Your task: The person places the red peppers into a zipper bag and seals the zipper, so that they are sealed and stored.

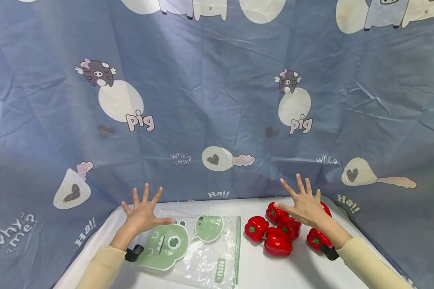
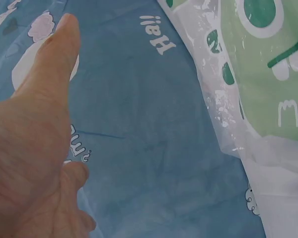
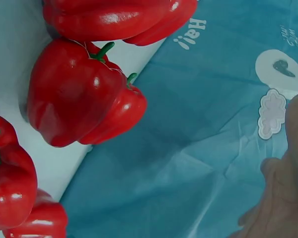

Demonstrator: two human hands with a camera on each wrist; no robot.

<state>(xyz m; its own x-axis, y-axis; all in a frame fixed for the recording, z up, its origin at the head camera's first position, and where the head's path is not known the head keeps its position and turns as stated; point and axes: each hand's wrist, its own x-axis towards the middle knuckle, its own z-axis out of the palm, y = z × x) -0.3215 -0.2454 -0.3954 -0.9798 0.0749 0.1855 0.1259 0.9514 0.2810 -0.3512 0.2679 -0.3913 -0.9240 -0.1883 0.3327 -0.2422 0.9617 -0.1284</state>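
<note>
— Plastic first, on the left: a clear zip bag [image 1: 199, 249] with green cartoon prints lies flat on the white table [image 1: 304, 269], and it looks to hold nothing.

— And the left hand [image 1: 142, 213]?

— Held over the bag's far left corner, fingers spread and straight, gripping nothing. Whether the thumb tip touches the plastic, I cannot tell. The wrist view shows only the open palm above the blue cloth [image 1: 217, 104], with the bag off to its side.

— Moving right?

— Red peppers [image 1: 277, 241], a cluster of them lying just beside the bag, touching one another, none inside it. At least five; the hand hides part of the pile.

— The right hand [image 1: 305, 205]?

— Also released, fingers fanned out, hovering over the back of the pile. It holds no pepper.

— So how far along would you say?

— By my judgement, right at the start. If the peppers are meant for the bag, none is in, and I cannot make out that its mouth is open. Everything is laid out; both hands are free.
</note>
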